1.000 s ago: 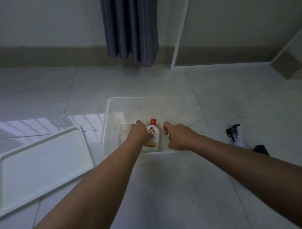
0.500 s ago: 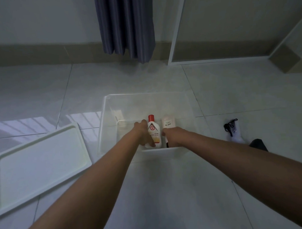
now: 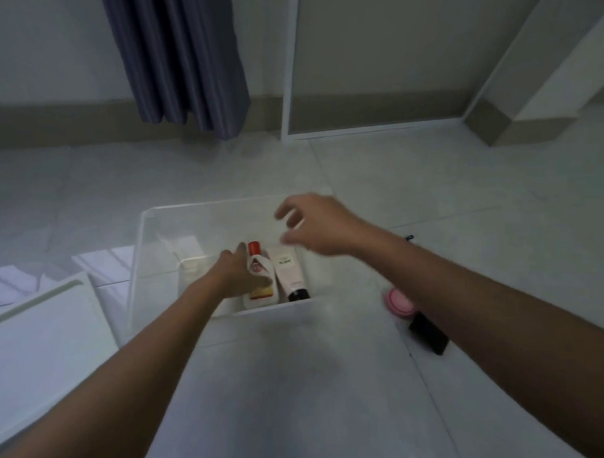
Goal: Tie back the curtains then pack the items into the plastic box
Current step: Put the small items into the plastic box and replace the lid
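Note:
A clear plastic box (image 3: 137,258) stands on the tiled floor in front of me. Inside it lie a white bottle with a red cap (image 3: 254,248) and, just to its right, a white tube with a black cap (image 3: 289,272). My left hand (image 3: 235,274) reaches into the box and holds the bottle from its left side, thumb across the label. My right hand (image 3: 319,224) hovers above the box's right half with fingers loosely spread and nothing in them; it is blurred. The grey curtain (image 3: 185,61) hangs at the back wall.
A white item (image 3: 192,263) sits in the box left of my hand. The box's white lid (image 3: 41,340) lies on the floor at left. A pink round object (image 3: 397,301) and a black object (image 3: 429,332) lie right of the box, partly under my right forearm.
My right hand has let go of the white tube and risen up and to the right above the box. My left hand has stayed on the bottle. The camera has moved closer.

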`<action>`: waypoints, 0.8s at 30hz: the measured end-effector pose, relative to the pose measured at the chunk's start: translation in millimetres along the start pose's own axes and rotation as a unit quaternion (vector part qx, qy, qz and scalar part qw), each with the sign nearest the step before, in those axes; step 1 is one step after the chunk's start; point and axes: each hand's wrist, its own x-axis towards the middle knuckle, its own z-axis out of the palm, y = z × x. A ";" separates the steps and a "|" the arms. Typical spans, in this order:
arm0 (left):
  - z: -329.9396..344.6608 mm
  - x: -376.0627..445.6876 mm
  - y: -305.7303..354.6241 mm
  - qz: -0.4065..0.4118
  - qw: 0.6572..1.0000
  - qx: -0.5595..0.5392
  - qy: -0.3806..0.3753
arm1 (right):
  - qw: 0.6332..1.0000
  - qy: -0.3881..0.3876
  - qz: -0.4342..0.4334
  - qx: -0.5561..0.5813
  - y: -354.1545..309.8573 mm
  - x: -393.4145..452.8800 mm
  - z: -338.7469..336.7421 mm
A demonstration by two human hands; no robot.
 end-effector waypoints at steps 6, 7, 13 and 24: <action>-5.9 -18.1 78.0 0.173 0.956 -0.054 0.230 | 0.956 0.218 0.188 0.063 127.3 -37.7 -55.1; -1.8 -19.6 96.2 0.199 0.952 -0.052 0.227 | 0.944 0.223 0.235 0.055 154.2 -46.3 -49.8; 39.7 -18.9 170.1 0.243 0.912 0.064 0.324 | 0.857 0.225 0.462 0.048 249.4 -92.5 1.1; 110.8 14.1 254.5 0.381 0.853 0.353 0.058 | 0.857 0.166 0.485 0.060 278.8 -86.4 28.1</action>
